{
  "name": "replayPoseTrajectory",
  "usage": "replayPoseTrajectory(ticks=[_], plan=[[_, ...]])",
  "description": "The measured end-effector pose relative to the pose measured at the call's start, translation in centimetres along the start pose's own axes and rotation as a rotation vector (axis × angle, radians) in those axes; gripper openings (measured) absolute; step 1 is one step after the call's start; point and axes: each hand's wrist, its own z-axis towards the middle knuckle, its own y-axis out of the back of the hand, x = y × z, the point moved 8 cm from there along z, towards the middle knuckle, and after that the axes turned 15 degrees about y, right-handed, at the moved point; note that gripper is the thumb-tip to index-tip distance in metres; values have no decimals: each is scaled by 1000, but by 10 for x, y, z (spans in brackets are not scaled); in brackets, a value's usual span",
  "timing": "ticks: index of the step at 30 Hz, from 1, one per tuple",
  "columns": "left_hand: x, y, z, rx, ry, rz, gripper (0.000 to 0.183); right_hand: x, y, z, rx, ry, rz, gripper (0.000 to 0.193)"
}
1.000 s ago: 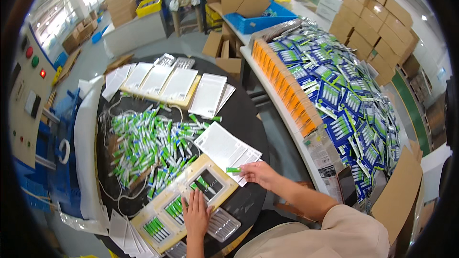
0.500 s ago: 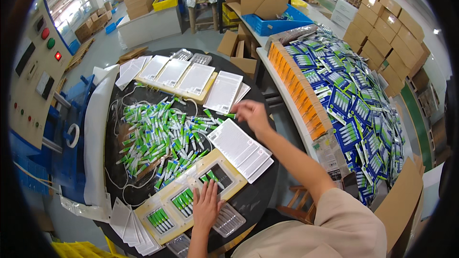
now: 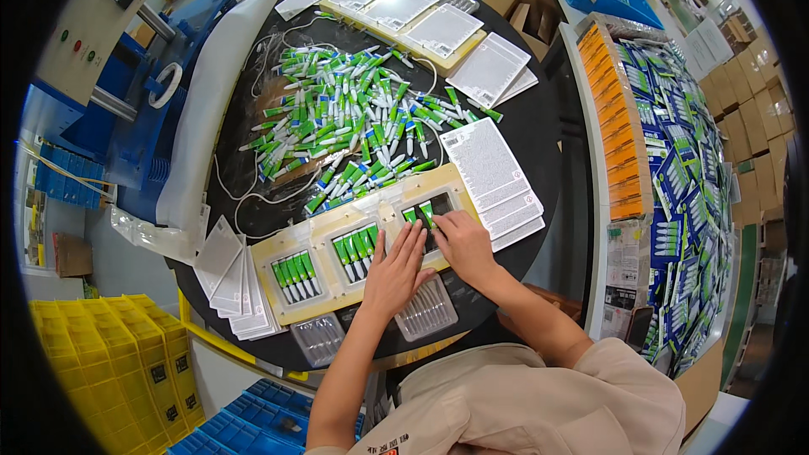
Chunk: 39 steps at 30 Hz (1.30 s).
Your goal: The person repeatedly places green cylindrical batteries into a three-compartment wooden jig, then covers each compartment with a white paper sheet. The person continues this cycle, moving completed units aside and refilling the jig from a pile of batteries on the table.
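A cream-coloured frame (image 3: 383, 209) with three openings lies near me on the round black table. Small green-and-white tubes (image 3: 295, 276) stand in a row in its left opening, and another row of tubes (image 3: 354, 246) fills the middle one. My left hand (image 3: 394, 276) rests flat, fingers stretched, between the middle and right openings, its fingertips by a tube (image 3: 409, 215). Over the right opening my right hand (image 3: 465, 244) has its fingers bent together on a tube (image 3: 427, 213), whose lower part they hide. Beyond the frame spreads a loose heap of tubes (image 3: 354, 109).
Printed white cards (image 3: 484, 160) overlap at the frame's right end; more cards (image 3: 223, 265) fan out at its left. Clear plastic blister trays (image 3: 427, 310) lie at the near edge. A second frame (image 3: 459, 56) bearing cards stands at the back. Packed blister cards (image 3: 674, 202) cover the right-hand table.
My right hand has come back from the far right, beside the cards, to the frame's right opening. My left hand stays on the frame. The whole view has shifted.
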Motion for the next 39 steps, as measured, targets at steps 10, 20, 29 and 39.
replayPoseTrajectory(ticks=[10,20,29,39], plan=[[35,50,31,-278,96,-169,56,-52,-1,90,-27,61,-10,15],[-20,8,28,-43,-297,113,50,-105,-108,141,922,227,-22,15],[6,3,14,79,-185,138,66,-93,9,117,178,-72,428,23],[74,60,85,-402,169,-182,28,7,5,-4,-194,-32,-51,19]])
